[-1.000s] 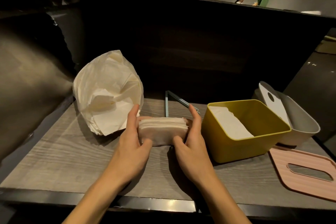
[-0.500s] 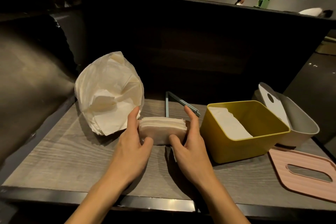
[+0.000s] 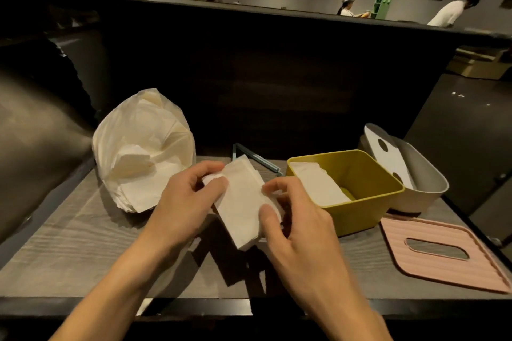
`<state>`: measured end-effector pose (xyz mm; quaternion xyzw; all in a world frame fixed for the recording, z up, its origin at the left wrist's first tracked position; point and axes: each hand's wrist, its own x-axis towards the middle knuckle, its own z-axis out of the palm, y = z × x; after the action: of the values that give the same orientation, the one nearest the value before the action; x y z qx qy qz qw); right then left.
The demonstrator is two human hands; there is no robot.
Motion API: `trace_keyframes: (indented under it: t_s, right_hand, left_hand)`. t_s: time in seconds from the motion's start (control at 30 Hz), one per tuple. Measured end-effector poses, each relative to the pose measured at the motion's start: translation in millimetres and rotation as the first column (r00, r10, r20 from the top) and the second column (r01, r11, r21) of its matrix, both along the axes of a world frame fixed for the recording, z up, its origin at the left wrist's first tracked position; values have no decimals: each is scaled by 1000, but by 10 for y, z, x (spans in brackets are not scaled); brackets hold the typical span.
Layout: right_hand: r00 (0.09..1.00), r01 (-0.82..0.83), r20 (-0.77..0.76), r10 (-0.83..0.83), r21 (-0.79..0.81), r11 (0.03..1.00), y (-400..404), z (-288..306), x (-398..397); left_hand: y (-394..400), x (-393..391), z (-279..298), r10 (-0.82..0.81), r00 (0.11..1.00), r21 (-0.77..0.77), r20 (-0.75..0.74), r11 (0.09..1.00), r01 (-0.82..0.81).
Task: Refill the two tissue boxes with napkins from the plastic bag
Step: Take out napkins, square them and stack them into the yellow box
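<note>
A stack of white napkins (image 3: 241, 202) is held up above the table, flat face toward me, between both hands. My left hand (image 3: 185, 202) grips its left edge and my right hand (image 3: 299, 227) pinches its right edge. The plastic bag (image 3: 141, 152) with more napkins lies open at the left. To the right stands the yellow tissue box (image 3: 363, 205), open, with a few napkins leaning inside. Behind it is the grey tissue box (image 3: 424, 191) with a white lid propped in it.
A pink slotted lid (image 3: 443, 249) lies flat at the right front. A thin blue-grey frame (image 3: 257, 159) lies behind the hands. A dark partition wall rises behind the wooden table (image 3: 69, 243). People are far off in the background.
The napkin stack was standing on its edge on the table between both hands. It is now lifted and turned with its flat face up, closer to the yellow box.
</note>
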<state>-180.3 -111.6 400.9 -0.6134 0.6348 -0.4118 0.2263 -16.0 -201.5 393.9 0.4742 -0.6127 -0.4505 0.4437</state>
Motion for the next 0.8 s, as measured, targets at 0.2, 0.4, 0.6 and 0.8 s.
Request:
trace_keyframes:
  t_s: [0.2, 0.4, 0.6, 0.8]
  right_hand:
    - [998, 40, -58, -40, -10, 999, 101, 279, -489]
    - [983, 124, -140, -123, 3, 992, 32, 345, -897]
    - [968, 153, -207, -144, 31, 988, -189, 288, -1157]
    - [953, 139, -285, -102, 114, 984, -164, 205, -1209]
  left_hand:
    - [-114, -545, 302, -76, 993, -79, 90, 993, 83]
    - [-307, -1097, 436, -115, 975, -123, 192, 983, 140]
    - [-520, -1332, 453, -84, 945, -149, 317, 979, 137]
    - [-490, -1358, 378, -28, 857, -189, 514, 971, 145]
